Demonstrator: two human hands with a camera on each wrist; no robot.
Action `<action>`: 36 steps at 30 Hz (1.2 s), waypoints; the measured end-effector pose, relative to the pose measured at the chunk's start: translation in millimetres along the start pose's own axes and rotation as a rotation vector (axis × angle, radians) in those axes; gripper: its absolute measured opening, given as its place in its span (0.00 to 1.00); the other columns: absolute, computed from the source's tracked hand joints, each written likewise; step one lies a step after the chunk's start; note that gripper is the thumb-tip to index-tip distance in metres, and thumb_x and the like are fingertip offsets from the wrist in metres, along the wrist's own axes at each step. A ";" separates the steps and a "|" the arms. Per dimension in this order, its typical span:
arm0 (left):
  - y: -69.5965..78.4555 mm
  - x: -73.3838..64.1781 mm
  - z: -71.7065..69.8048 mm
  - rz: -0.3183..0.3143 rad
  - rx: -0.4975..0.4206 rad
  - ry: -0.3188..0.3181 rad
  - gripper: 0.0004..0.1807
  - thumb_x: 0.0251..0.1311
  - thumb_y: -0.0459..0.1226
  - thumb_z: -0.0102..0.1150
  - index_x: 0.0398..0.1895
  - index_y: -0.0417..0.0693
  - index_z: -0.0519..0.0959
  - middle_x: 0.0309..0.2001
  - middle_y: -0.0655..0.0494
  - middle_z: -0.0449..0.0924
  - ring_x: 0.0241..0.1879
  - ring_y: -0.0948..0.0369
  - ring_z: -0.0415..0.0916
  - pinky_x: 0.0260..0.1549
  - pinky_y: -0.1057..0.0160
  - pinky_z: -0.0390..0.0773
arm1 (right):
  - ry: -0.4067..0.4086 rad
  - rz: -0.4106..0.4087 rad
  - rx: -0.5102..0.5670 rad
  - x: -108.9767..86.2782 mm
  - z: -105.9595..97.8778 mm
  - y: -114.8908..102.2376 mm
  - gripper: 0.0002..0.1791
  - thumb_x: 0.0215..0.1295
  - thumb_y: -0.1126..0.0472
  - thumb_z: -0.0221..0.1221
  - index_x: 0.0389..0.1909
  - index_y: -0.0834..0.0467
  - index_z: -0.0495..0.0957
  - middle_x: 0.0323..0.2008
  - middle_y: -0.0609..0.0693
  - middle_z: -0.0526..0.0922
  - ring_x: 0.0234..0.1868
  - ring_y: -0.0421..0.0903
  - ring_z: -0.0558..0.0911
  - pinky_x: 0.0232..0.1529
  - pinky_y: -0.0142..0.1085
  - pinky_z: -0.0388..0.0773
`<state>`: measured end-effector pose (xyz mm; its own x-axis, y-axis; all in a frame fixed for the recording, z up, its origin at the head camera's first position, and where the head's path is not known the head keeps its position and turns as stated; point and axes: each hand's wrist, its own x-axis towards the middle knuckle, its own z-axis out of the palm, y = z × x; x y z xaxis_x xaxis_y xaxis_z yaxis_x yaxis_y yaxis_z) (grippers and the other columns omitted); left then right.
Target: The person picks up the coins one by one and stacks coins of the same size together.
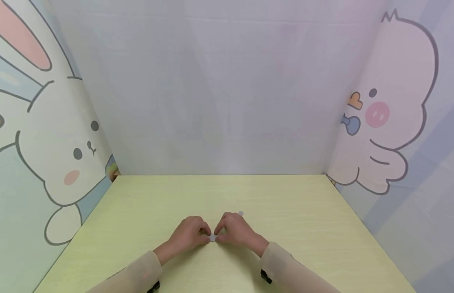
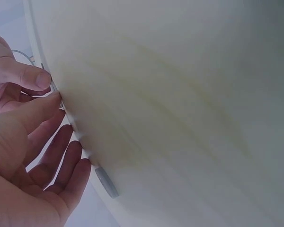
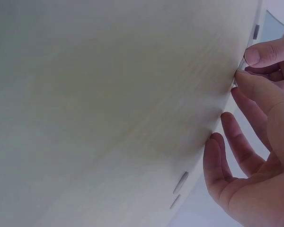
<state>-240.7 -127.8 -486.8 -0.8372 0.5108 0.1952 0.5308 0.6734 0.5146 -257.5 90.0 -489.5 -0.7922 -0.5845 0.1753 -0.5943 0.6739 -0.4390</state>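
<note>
A small round grey disc [image 1: 212, 238] lies on the pale yellow table between the two hands. From its left side my left hand [image 1: 188, 234] pinches its edge with thumb and index fingertips. My right hand [image 1: 237, 230] does the same from the right. The fingertips cover most of this disc in both wrist views. Just beyond the right hand lies another grey disc [image 1: 241, 213]. The left wrist view has a grey disc [image 2: 106, 182] near the left hand's little finger. Below the right hand's fingers, the right wrist view has two grey discs, the larger-looking disc [image 3: 181, 182] nearer.
The wood-grained table [image 1: 157, 195] reaches back to a plain pale curtain [image 1: 219, 89]. Printed cloth walls stand at both sides, with a rabbit [image 1: 62, 162] on the left and a chick-like figure [image 1: 399, 73] on the right. In the right wrist view, a dark grey piece [image 3: 256, 32] sits past the left hand.
</note>
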 end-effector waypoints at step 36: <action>-1.1 0.0 -0.7 0.018 0.004 -0.007 0.05 0.55 0.35 0.81 0.33 0.51 0.91 0.33 0.63 0.86 0.35 0.64 0.80 0.37 0.65 0.79 | -0.020 0.029 0.007 0.3 -0.5 -1.3 0.03 0.59 0.58 0.79 0.33 0.48 0.94 0.33 0.37 0.86 0.39 0.36 0.79 0.42 0.28 0.74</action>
<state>-241.3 -128.9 -486.8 -0.8265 0.5268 0.1983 0.5463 0.6660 0.5080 -257.0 89.1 -488.4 -0.8061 -0.5738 0.1444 -0.5700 0.6875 -0.4500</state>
